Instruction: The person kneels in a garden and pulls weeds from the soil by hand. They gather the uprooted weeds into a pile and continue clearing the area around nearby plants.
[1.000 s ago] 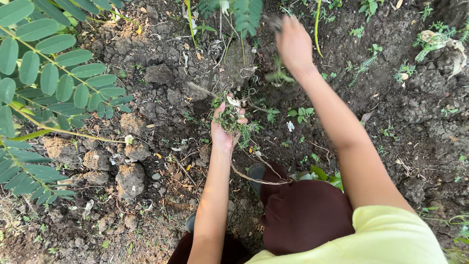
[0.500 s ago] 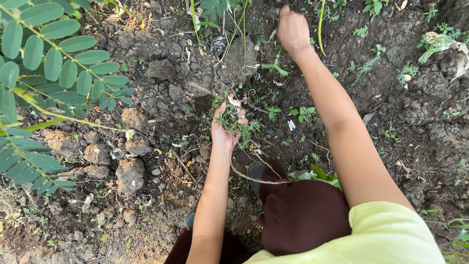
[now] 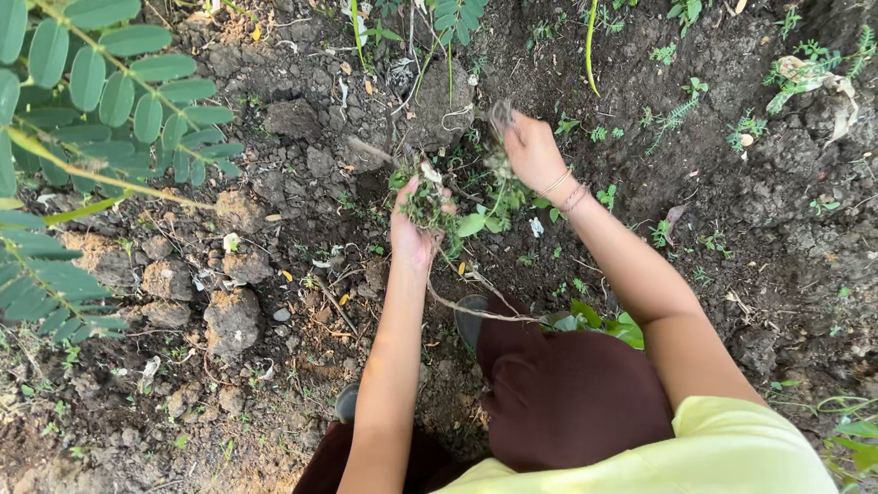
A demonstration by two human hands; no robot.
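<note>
My left hand [image 3: 412,233] is palm up over dark soil, its fingers curled round a bunch of pulled green weeds [image 3: 426,206]. My right hand [image 3: 529,151] is just to the right of it, closed on a small weed [image 3: 498,187] with dangling leaves and roots, which it holds close beside the bunch. Thin bracelets circle my right wrist [image 3: 567,194]. Below the hands are my knees in dark brown trousers [image 3: 567,393] and a yellow sleeve [image 3: 722,448].
Dry clods of earth [image 3: 229,316] lie to the left. A branch with large oval leaflets [image 3: 101,101] overhangs the upper left. Small weeds [image 3: 672,114] dot the soil at upper right. A thin root [image 3: 476,311] runs past a dark shoe [image 3: 471,320].
My right hand has come back from the far soil towards the left hand, carrying a small weed. The left hand has stayed in place with its bunch.
</note>
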